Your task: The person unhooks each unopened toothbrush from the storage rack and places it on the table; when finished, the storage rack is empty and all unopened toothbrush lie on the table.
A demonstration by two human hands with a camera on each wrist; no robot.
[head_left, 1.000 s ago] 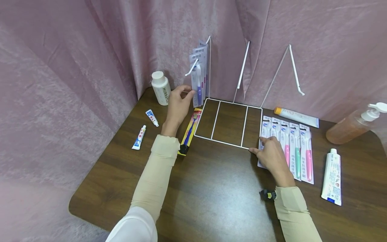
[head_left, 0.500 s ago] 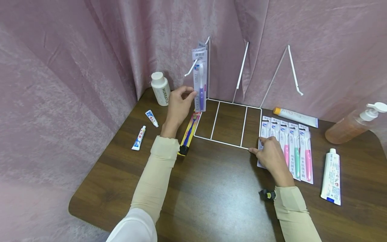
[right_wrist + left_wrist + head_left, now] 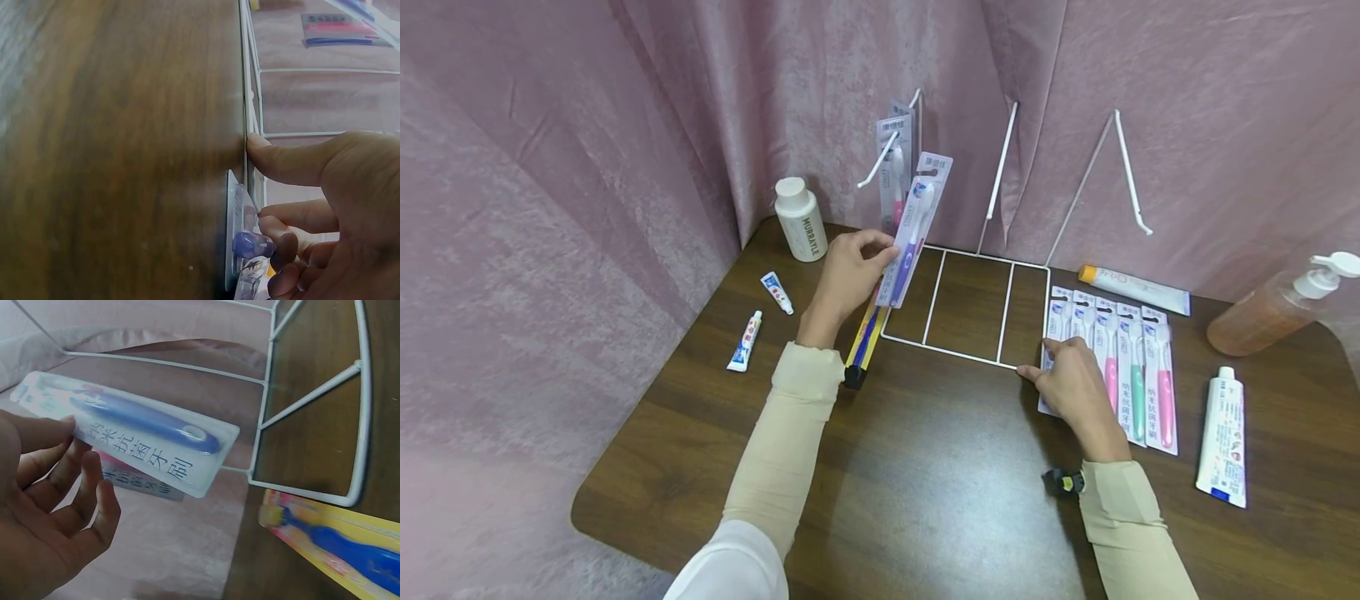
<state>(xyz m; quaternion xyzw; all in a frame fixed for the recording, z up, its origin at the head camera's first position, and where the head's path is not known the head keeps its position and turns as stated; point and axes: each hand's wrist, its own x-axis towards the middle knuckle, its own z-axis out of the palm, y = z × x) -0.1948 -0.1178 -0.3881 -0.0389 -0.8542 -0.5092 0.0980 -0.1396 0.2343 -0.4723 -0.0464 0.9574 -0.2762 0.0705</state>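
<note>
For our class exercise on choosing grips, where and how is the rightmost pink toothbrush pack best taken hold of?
Probably by the right edge of the pink toothbrush pack, beside the handle, coming from the right: it lies flat, that edge is free, and the green toothbrush pack adjoins its left.

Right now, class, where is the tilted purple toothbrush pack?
In the head view, the purple toothbrush pack is at upper middle, pinched by the left hand, right of the left hook of the wire rack and partly covering a hanging pack.
</note>
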